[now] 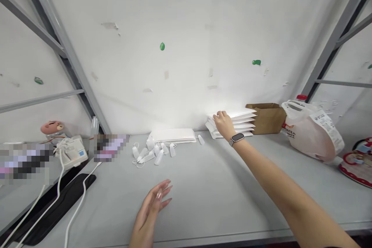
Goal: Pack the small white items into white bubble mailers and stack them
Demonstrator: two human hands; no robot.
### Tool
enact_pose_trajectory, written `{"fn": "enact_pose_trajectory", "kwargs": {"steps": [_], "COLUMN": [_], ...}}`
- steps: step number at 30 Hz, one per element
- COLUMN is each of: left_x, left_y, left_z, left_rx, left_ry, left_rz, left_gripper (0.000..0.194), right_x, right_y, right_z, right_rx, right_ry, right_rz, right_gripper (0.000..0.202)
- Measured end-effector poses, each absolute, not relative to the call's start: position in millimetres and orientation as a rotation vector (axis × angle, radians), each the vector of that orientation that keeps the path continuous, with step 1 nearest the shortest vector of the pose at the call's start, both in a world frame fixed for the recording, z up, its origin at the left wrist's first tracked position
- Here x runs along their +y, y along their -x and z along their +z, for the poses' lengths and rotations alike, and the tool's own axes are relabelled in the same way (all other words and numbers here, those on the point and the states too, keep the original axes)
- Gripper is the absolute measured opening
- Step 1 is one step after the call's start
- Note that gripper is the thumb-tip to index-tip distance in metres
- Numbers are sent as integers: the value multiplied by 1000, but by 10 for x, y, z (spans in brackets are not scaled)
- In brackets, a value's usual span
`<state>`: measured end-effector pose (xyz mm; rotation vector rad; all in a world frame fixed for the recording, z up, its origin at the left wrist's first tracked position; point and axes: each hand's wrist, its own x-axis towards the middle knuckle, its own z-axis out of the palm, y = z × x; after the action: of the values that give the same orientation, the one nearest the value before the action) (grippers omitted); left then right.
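My left hand (154, 203) hovers above the grey table near its front, fingers stretched out and nothing in them. Farther back on the right, my right hand (223, 123), with a watch on its wrist, is bent over the top left of a pile of white flat packets (242, 127). Its fingers close on the uppermost packet, though the fingertips are partly hidden. Left of that pile lies a low stack of white flat pieces (174, 135) against the wall. Several small white tags with loops (158, 157) lie scattered in front of it.
A brown paper box (267, 119) and a white plastic bag (310, 131) stand at the back right, with a red-patterned item (359, 164) beside them. On the left are white cables (83, 193), a power strip (72, 155), a black pad (64, 205) and metal frame posts (72, 62).
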<state>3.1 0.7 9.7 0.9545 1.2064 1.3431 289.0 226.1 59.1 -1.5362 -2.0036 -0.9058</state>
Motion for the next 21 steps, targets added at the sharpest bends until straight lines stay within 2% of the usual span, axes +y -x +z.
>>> {"fn": "enact_pose_trajectory", "kwargs": {"steps": [4, 10, 17, 21], "left_x": [33, 32, 12, 2], "left_y": [14, 7, -7, 9], "left_z": [81, 93, 64, 23], "left_rx": [1200, 1192, 1136, 1150], "left_ry": [-960, -968, -986, -1018], "left_rz": [1350, 1326, 1317, 1357], "left_gripper": [53, 49, 47, 49], "right_x": [2403, 2281, 2139, 2210], "right_y": [-2924, -2870, -2243, -1953], "right_z": [540, 626, 383, 179], "right_rx": [-1919, -1888, -2420, -2544], "right_ry": [1642, 1640, 1369, 1315], "right_rz": [-865, -852, -709, -636], "right_gripper": [26, 44, 24, 25]}}
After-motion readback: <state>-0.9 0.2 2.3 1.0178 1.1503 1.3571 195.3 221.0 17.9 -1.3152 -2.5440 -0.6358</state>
